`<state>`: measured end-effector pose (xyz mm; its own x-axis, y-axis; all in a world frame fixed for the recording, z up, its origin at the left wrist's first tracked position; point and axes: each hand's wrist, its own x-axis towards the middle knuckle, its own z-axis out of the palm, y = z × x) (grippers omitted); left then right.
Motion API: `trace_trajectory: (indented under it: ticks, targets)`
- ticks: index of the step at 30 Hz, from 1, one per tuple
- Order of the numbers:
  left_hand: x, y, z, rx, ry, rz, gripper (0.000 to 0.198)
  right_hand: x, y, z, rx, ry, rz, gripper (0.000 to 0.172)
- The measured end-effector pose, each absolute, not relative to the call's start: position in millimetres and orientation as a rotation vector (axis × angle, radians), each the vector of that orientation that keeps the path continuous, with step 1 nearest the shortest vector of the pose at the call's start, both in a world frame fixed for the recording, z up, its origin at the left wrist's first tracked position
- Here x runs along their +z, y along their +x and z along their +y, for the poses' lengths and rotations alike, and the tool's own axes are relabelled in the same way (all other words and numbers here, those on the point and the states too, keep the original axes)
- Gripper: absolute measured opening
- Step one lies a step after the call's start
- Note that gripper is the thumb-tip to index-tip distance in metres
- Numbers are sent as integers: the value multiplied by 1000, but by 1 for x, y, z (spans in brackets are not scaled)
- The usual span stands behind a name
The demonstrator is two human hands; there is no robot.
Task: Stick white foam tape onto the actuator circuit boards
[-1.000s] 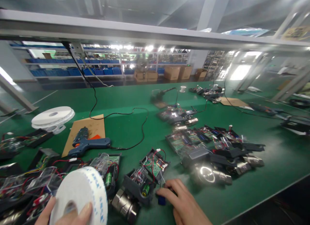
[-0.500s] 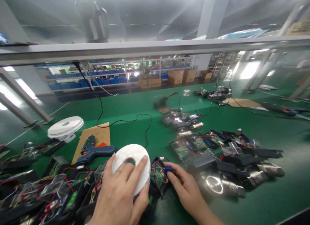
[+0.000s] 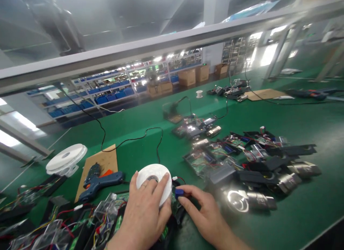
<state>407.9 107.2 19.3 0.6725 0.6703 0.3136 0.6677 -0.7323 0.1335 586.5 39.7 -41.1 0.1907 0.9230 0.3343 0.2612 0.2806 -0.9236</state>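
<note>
My left hand [image 3: 145,212] has its grip spread over the white tape roll [image 3: 153,175], holding it flat on an open black box [image 3: 177,215] at the near middle of the desk [image 3: 295,214]. My right hand [image 3: 208,216] pinches a small blue part [image 3: 179,193] just right of the roll, touching it. I judge this a fitting step; whatever follows calls for a steady roll and a fine pinch.

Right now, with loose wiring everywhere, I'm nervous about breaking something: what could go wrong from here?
1. The left hand holds the tape roll down on the open module, which might crush or snag its thin red wires.
2. The right hand pinches the small blue part at its fingertips; it could slip into that wiring.
3. The glue gun lies near the left hand, easily knocked.
</note>
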Motion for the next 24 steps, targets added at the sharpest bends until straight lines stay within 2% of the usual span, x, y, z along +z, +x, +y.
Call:
trace_trajectory:
  ticks: [13,24]
  targets:
    - [18,414,106,537,2890,1138,48,-42,588,42,496,-1170,-1422,18]
    - [2,418,99,521,2997,1168,51,-46,576,42,266,-1120,-1392,24]
